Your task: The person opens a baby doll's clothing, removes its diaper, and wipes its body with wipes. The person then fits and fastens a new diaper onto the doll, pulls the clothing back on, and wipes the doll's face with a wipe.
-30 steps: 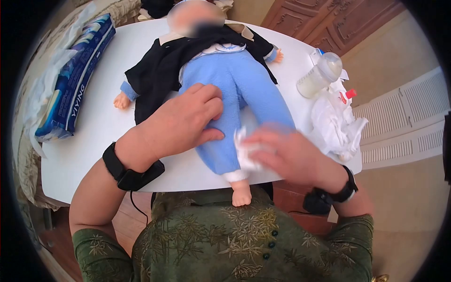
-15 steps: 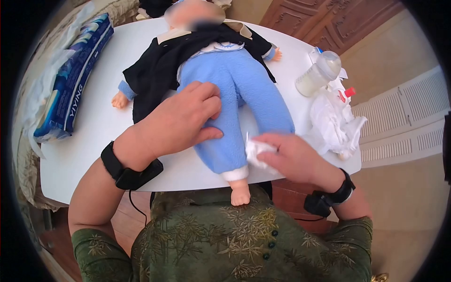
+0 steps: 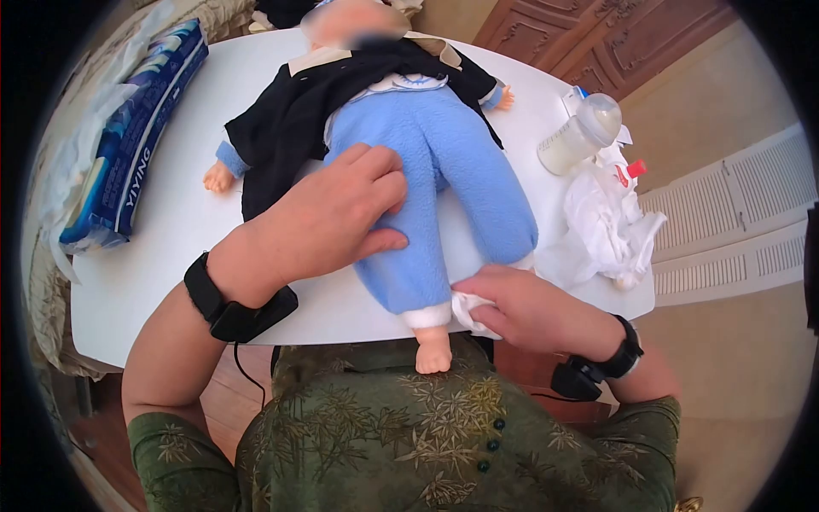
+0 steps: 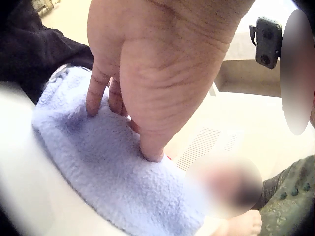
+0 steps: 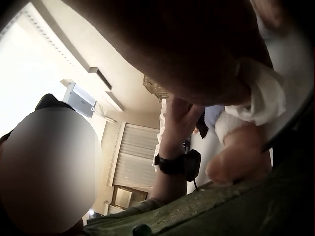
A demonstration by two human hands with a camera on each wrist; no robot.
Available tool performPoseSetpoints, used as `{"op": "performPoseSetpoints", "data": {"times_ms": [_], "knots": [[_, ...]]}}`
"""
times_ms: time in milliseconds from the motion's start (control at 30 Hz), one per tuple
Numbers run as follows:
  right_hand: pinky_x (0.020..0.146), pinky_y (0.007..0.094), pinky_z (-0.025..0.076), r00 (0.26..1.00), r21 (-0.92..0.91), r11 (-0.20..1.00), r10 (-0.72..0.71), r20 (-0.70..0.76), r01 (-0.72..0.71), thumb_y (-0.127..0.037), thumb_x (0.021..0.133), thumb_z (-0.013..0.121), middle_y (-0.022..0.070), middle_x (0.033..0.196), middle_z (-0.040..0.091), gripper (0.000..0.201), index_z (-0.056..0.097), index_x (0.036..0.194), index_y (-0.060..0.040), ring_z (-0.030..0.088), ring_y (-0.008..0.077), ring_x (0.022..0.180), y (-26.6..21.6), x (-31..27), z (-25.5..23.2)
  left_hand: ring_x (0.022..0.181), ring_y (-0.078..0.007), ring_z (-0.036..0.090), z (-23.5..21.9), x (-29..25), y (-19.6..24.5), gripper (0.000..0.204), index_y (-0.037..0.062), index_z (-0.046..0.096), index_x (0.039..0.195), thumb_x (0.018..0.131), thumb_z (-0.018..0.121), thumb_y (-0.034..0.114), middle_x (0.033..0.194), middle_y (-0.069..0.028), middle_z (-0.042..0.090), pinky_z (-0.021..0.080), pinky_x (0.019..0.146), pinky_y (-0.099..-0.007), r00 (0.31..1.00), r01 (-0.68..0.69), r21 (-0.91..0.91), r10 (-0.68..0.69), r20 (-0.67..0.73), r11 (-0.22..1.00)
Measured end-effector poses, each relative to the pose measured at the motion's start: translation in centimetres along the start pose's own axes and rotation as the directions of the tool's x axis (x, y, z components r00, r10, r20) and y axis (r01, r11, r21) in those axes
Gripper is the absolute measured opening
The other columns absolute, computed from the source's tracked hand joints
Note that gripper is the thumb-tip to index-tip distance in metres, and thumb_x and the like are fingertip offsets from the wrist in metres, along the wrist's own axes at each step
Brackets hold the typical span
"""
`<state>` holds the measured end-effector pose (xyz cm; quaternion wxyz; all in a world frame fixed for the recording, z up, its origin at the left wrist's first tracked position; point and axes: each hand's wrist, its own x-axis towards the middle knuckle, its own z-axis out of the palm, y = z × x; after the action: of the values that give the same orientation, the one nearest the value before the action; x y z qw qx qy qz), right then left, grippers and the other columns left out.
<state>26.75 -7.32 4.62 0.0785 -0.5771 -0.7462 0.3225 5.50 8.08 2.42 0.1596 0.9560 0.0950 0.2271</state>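
Note:
A doll in a black top [image 3: 299,115] and blue fleece trousers [image 3: 392,128] lies on its back on a white table [image 3: 196,282]. My left hand [image 3: 328,218] grips the trouser leg on the left, its fingertips and thumb pressed into the fleece [image 4: 113,152] in the left wrist view. Beside that leg's white cuff [image 3: 428,317], my right hand [image 3: 533,307] pinches a crumpled white wipe [image 3: 471,309]. In the right wrist view the wipe [image 5: 266,93] hangs next to the doll's bare foot [image 5: 236,160].
A blue wipes pack [image 3: 136,145] lies at the table's left, wipes trailing from it. At the right stand a baby bottle [image 3: 580,136] and a crumpled white cloth or plastic [image 3: 606,226] with a red cap [image 3: 636,170]. The doll's foot overhangs the front edge.
My right hand has moved down with the wipe, from beside the trouser leg to near the table's front edge. My left hand stays on the leg.

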Motion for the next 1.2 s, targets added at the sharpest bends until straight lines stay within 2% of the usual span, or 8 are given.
{"op": "performPoseSetpoints", "data": {"times_ms": [67, 267, 333, 433, 533, 733, 933, 1200], "knots": [[0.078, 0.0416, 0.046, 0.996, -0.041, 0.999, 0.000, 0.088, 0.003, -0.007, 0.084, 0.051, 0.0190, 0.095, 0.059, 0.026, 0.059, 0.107, 0.0006, 0.056, 0.0377, 0.090, -0.1, -0.4, -0.8, 0.097, -0.0307, 0.050, 0.1, 0.3, 0.1, 0.038, 0.0056, 0.051, 0.094, 0.066, 0.076, 0.013, 0.106, -0.0110, 0.050, 0.044, 0.085, -0.0375, 1.000, 0.000, 0.023, 0.000, 0.006, 1.000], [0.073, 0.0368, 0.047, 0.896, -0.526, 0.835, -0.346, -0.278, 0.159, -0.003, 0.080, 0.052, 0.0139, 0.090, 0.057, 0.024, 0.059, 0.103, 0.0003, 0.057, 0.0298, 0.086, -0.7, 4.4, -2.6, 0.097, -0.0308, 0.050, 0.5, 0.3, 0.4, 0.044, 0.0067, 0.052, 0.101, 0.065, 0.076, 0.012, 0.104, -0.0107, 0.050, 0.044, 0.085, -0.0378, 1.000, -0.005, 0.064, 0.006, -0.014, 0.998], [0.072, 0.0341, 0.045, 0.874, -0.819, 0.555, -0.461, -0.153, 0.150, -0.005, 0.075, 0.054, 0.0111, 0.084, 0.053, 0.017, 0.059, 0.090, 0.0004, 0.054, 0.0262, 0.082, 0.4, 6.3, -1.7, 0.097, -0.0309, 0.050, 0.5, 0.3, 0.5, 0.044, 0.0069, 0.052, 0.102, 0.065, 0.076, 0.012, 0.104, -0.0106, 0.050, 0.044, 0.085, -0.0377, 1.000, -0.001, 0.066, 0.002, -0.013, 0.998], [0.072, 0.0316, 0.043, 0.895, -0.894, 0.445, -0.419, -0.154, 0.054, -0.008, 0.071, 0.055, 0.0087, 0.082, 0.051, 0.012, 0.058, 0.081, -0.0020, 0.051, 0.0226, 0.081, 0.3, 5.8, -0.6, 0.097, -0.0305, 0.051, 0.4, 0.2, 0.4, 0.043, 0.0066, 0.052, 0.101, 0.065, 0.076, 0.012, 0.104, -0.0102, 0.050, 0.044, 0.085, -0.0375, 1.000, 0.012, 0.075, -0.011, -0.005, 0.997], [0.071, 0.0314, 0.042, 0.984, -0.894, 0.448, -0.170, -0.056, 0.027, -0.009, 0.071, 0.055, 0.0080, 0.083, 0.052, 0.011, 0.059, 0.079, -0.0027, 0.051, 0.0214, 0.082, 0.3, 1.6, 0.0, 0.096, -0.0301, 0.051, 0.6, 0.2, 0.4, 0.042, 0.0065, 0.053, 0.100, 0.065, 0.076, 0.011, 0.104, -0.0100, 0.050, 0.044, 0.084, -0.0372, 1.000, 0.004, 0.068, -0.003, -0.015, 0.998], [0.070, 0.0325, 0.043, 0.998, -0.837, 0.545, 0.017, 0.061, 0.042, -0.008, 0.071, 0.055, 0.0080, 0.084, 0.051, 0.012, 0.059, 0.081, -0.0027, 0.052, 0.0216, 0.081, -0.6, -2.9, -0.7, 0.096, -0.0301, 0.051, 0.7, 0.3, 0.3, 0.040, 0.0063, 0.053, 0.099, 0.065, 0.075, 0.012, 0.104, -0.0102, 0.050, 0.044, 0.084, -0.0373, 1.000, -0.004, 0.062, 0.005, -0.022, 0.998], [0.070, 0.0319, 0.043, 0.895, -0.703, 0.681, -0.421, -0.147, 0.205, -0.008, 0.073, 0.055, 0.0082, 0.086, 0.050, 0.016, 0.057, 0.087, -0.0016, 0.052, 0.0225, 0.081, -1.5, 1.4, -0.7, 0.096, -0.0306, 0.051, 0.5, 0.4, 0.8, 0.039, 0.0061, 0.053, 0.098, 0.066, 0.074, 0.011, 0.104, -0.0107, 0.050, 0.044, 0.086, -0.0377, 1.000, 0.023, 0.084, -0.022, -0.012, 0.996], [0.073, 0.0353, 0.046, 0.975, -0.763, 0.646, -0.181, -0.126, 0.021, -0.007, 0.075, 0.056, 0.0096, 0.087, 0.053, 0.014, 0.059, 0.088, -0.0011, 0.054, 0.0252, 0.083, 2.8, -3.6, -0.4, 0.096, -0.0302, 0.050, 0.5, 0.4, 0.9, 0.038, 0.0057, 0.053, 0.098, 0.067, 0.074, 0.011, 0.103, -0.0109, 0.050, 0.043, 0.086, -0.0375, 1.000, 0.023, 0.081, -0.022, -0.004, 0.996]]}}
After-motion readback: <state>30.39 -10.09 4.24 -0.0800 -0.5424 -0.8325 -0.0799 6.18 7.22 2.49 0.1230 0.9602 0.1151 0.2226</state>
